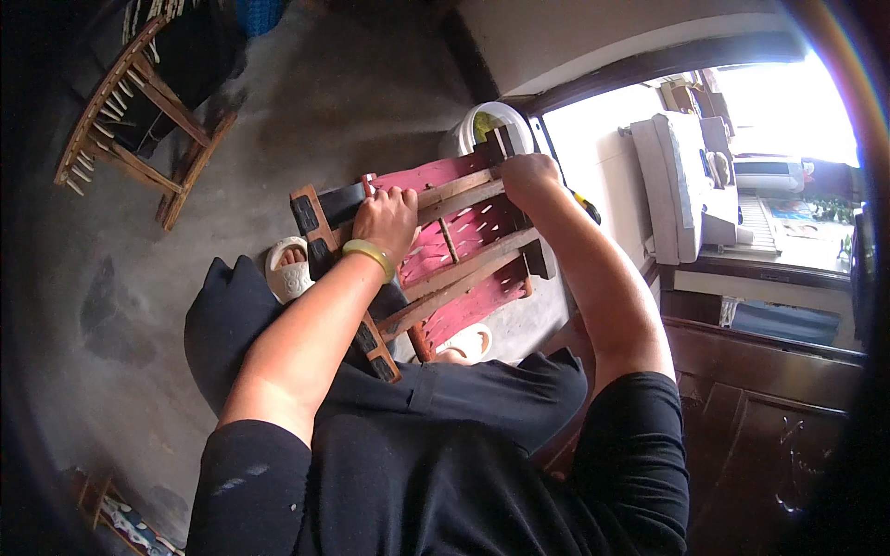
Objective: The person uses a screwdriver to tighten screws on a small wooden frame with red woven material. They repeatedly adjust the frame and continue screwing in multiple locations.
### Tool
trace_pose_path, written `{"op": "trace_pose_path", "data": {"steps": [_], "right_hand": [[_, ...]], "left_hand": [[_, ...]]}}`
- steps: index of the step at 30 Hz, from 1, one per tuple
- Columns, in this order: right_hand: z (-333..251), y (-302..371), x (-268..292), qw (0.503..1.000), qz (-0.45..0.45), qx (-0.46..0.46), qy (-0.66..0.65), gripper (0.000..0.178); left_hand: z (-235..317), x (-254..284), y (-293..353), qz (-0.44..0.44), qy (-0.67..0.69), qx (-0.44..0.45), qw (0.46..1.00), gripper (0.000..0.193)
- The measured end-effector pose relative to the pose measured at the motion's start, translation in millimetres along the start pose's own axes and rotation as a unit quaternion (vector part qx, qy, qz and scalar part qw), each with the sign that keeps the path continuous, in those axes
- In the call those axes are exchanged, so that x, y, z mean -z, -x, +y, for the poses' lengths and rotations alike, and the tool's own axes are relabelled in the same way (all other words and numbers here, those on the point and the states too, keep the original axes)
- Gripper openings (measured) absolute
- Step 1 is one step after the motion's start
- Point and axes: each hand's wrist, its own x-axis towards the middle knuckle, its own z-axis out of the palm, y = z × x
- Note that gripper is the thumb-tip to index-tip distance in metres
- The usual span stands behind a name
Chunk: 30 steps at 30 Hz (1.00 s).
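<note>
Mid-frame, left hand [387, 218] and right hand [527, 176] each close around the wooden loom frame [464, 250]; rigid, probably light, best held by rails.

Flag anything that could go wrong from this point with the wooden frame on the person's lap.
1. The left hand presses on a slat of the wooden frame, close to the small pegs sticking out of the red weave; fingers could catch on them.
2. The frame rests tilted across the knees, with the right hand at its far end; a slipped grip might drop it onto the sandalled foot.
</note>
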Motion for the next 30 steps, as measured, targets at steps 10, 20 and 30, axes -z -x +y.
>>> {"op": "trace_pose_path", "data": {"steps": [10,20,30], "right_hand": [[-44,12,-33,0.998,0.052,0.017,-0.001,0.016],[-15,6,-66,0.987,0.105,-0.085,-0.089,0.017],[-27,14,-69,0.983,0.164,-0.039,-0.073,0.017]], "left_hand": [[-2,-6,0,0.054,0.028,-0.012,0.998,0.013],[0,-9,-2,0.047,0.017,-0.019,0.999,0.015],[-1,0,-2,0.044,0.016,-0.026,0.999,0.014]]}}
